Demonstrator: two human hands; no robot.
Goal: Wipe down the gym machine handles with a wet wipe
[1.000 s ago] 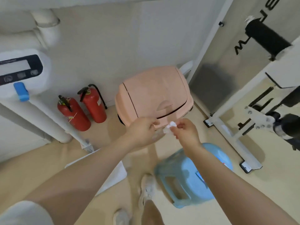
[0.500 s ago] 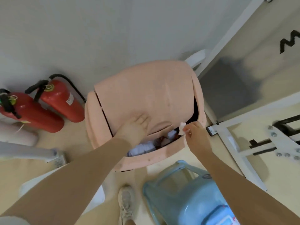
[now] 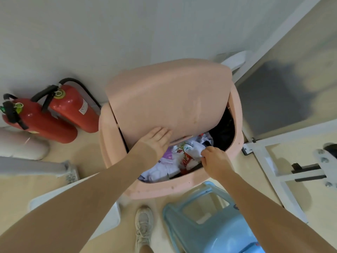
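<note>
- Two red fire extinguishers are stood against the wall at far left, well apart from the work.
- The left hand is laid flat, fingers straight, on the lower edge of the swing lid; the lid is pressed inward, presumably so that the mouth of the pink bin is kept open for disposal.
- Mixed refuse, white and coloured, is exposed in the opening between the two hands.
- The right hand is held over the near rim, fingers curled downward; whether anything is pinched cannot be told.
- The wet wipe cannot be picked out for certain: a white piece lies just beside the right fingertips, touching or nearly so, and may be the wipe or other refuse.
- A blue stool is set below the right forearm.
- The white machine frame is seen at far right, its handles out of view.
</note>
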